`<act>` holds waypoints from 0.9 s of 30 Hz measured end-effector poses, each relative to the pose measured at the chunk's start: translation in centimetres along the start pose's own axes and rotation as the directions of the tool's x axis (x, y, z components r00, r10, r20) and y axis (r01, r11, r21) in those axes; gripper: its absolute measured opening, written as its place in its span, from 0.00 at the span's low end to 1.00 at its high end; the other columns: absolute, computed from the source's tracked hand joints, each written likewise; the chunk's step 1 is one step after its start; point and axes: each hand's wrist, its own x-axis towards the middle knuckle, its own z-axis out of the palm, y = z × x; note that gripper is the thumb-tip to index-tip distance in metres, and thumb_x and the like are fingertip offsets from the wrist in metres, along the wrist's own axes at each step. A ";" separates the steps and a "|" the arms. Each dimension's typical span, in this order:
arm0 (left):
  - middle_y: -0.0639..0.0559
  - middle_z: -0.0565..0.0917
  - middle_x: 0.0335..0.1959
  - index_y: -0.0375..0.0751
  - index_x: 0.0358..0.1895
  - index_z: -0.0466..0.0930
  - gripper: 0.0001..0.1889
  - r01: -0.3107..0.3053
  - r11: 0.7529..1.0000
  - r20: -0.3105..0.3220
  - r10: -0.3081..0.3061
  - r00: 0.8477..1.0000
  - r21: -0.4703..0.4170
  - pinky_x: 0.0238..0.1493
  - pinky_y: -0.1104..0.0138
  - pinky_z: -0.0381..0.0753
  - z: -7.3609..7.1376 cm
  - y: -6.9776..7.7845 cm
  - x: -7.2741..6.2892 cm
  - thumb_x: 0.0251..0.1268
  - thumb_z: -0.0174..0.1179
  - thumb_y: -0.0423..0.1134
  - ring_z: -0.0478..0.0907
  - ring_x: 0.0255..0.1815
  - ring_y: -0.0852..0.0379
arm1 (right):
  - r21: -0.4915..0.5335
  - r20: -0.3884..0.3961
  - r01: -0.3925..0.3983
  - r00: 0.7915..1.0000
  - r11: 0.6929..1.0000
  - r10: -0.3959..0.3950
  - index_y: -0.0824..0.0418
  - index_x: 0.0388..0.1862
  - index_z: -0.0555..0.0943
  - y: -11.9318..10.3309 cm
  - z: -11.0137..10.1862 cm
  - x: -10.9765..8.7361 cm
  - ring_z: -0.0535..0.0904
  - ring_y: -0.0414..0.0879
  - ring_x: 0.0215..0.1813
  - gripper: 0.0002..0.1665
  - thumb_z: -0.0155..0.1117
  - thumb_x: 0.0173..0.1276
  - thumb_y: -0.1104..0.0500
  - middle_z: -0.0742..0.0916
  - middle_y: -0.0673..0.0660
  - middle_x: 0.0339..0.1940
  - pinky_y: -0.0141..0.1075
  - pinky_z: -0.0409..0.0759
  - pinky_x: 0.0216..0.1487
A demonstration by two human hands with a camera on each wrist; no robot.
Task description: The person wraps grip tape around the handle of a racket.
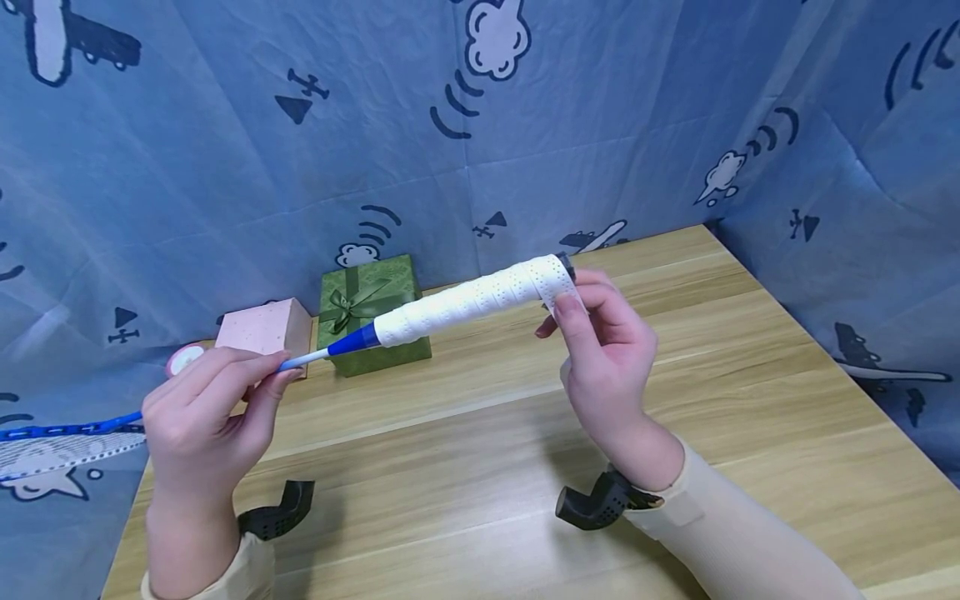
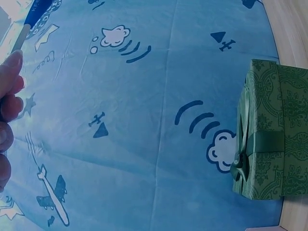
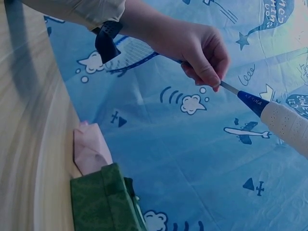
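Note:
A badminton racket is held up above the table, its handle pointing right and slightly up. My left hand (image 1: 213,408) pinches the thin racket shaft (image 1: 306,359) between thumb and fingers, just short of the blue cone (image 1: 354,340). White perforated grip tape (image 1: 465,307) is wound round the handle almost to its dark butt end (image 1: 566,265). At that end my right hand (image 1: 611,350) pinches the loose end of the tape between thumb and index finger. Part of the stringed racket head (image 1: 71,450) shows at the left edge. In the left wrist view, the left fingertips (image 2: 10,72) show at the edge.
A green gift box (image 1: 378,287) with a ribbon bow stands at the back of the wooden table (image 1: 450,467). Next to it is a pink box (image 1: 262,327), with a small round pink-and-white item (image 1: 184,358) at its left. A blue patterned curtain (image 1: 337,167) hangs behind.

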 end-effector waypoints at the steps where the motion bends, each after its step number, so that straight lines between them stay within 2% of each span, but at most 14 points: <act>1: 0.42 0.82 0.18 0.29 0.26 0.87 0.23 0.000 1.000 0.001 0.000 1.000 0.001 0.23 0.72 0.68 0.0 0.0 0.0 0.74 0.65 0.47 0.69 0.15 0.55 | -0.005 0.002 0.001 1.000 1.000 -0.001 0.85 0.32 0.74 0.0 0.0 0.0 0.79 0.48 0.35 0.22 0.66 0.74 0.63 0.86 0.59 0.43 0.34 0.83 0.30; 20: 0.44 0.81 0.15 0.30 0.25 0.87 0.24 0.001 1.000 -0.001 -0.001 1.000 0.018 0.20 0.72 0.62 -0.3 0.1 0.0 0.73 0.65 0.49 0.64 0.14 0.57 | -0.044 0.032 0.008 0.999 0.999 -0.006 0.83 0.34 0.77 -0.1 -0.3 0.0 0.79 0.47 0.32 0.26 0.69 0.74 0.57 0.86 0.58 0.44 0.34 0.84 0.32; 27: 0.44 0.83 0.17 0.30 0.25 0.87 0.25 0.003 1.000 0.049 -0.003 0.999 0.006 0.19 0.72 0.64 -0.5 0.0 -0.2 0.74 0.64 0.50 0.66 0.13 0.57 | -0.023 0.015 -0.005 1.000 1.000 0.005 0.85 0.35 0.76 0.0 -0.3 0.0 0.80 0.51 0.40 0.22 0.67 0.74 0.62 0.86 0.58 0.44 0.35 0.84 0.32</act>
